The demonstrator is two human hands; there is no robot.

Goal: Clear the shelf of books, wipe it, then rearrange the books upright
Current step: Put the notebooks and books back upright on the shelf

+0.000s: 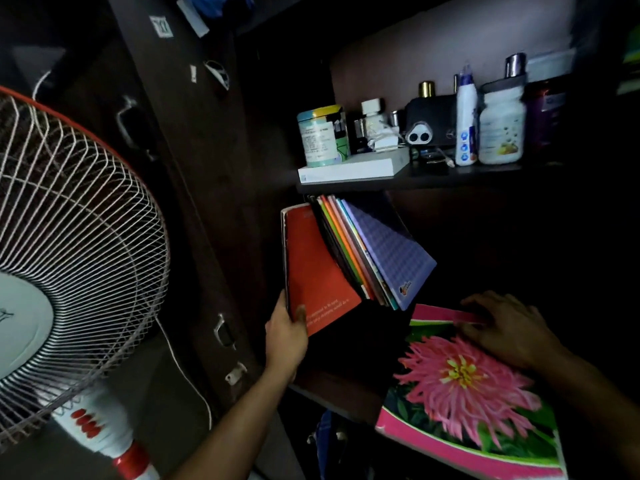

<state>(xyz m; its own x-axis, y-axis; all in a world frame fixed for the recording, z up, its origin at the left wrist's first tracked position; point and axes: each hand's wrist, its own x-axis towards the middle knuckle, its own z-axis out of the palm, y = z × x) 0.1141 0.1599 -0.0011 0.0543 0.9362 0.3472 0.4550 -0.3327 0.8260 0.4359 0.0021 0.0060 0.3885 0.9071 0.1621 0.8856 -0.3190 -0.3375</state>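
Nearest the camera, the person's right hand [504,329] lies flat, fingers spread and straight, on the far end of a flower-covered book [471,396]. The book lies cover-up, one corner hanging out past the shelf edge [332,398]; the flat palm seems there to pin or slide it, not to lift it.

A little further in, the left hand [285,332] grips the lower edge of an orange book [317,268], thumb across the cover and fingers hidden behind. That book stands nearly upright against the left side of the compartment, so the grip looks meant to hold it upright while the row is sorted.

Just behind it, a bunch of thin coloured notebooks [367,251] leans to the left, tops under the upper shelf and lower ends splayed rightward, a purple one [394,251] outermost. They fan out because nothing props them on the right. The work appears to be in its rearranging stage, with the leaning bunch not yet upright.

Above, the upper shelf [450,176] carries a white box [353,169], a tin [322,136] on it, and bottles [485,126]. Far left stands a fan [69,237].
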